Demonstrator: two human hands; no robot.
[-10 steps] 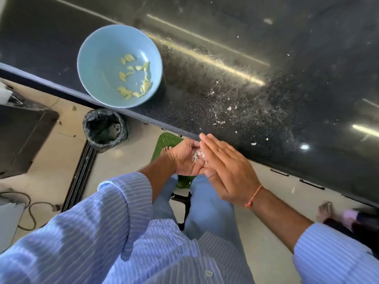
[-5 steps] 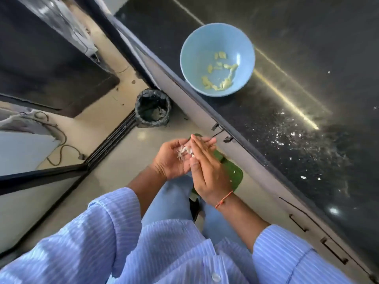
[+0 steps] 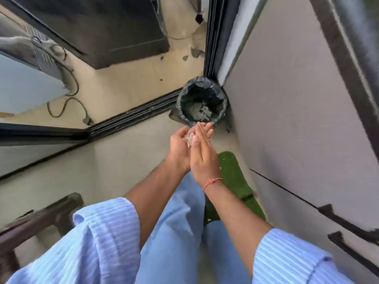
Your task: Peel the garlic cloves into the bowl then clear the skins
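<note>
A person in a pale blue striped shirt and light blue trousers stands over a small round bin lined with a black plastic bag (image 3: 202, 99), which sits on the cream floor just above the centre of the frame, in the corner where the grey cabinet front (image 3: 287, 99) meets a dark ribbed floor track (image 3: 133, 117). The left hand (image 3: 180, 147) is cupped palm up, its fingers curled around a small heap of thin, whitish garlic skins (image 3: 189, 138). The right hand (image 3: 202, 158), an orange thread bracelet (image 3: 212, 183) at its wrist, lies flat against the left with fingers straight, pressed edge-on beside the skins; it grips nothing. The fingertips of both hands reach the near rim of the bin, and pale scraps lie at the bottom of the liner.

A green mat (image 3: 235, 181) lies on the floor right of centre, partly hidden by the right forearm. A dark appliance or cabinet (image 3: 114, 31) fills the upper left, with a looped cable (image 3: 67, 101) trailing over the floor at the left edge. Dark bar handles (image 3: 348, 226) run along the cabinet front at lower right. The frame is blurred toward its edges.
</note>
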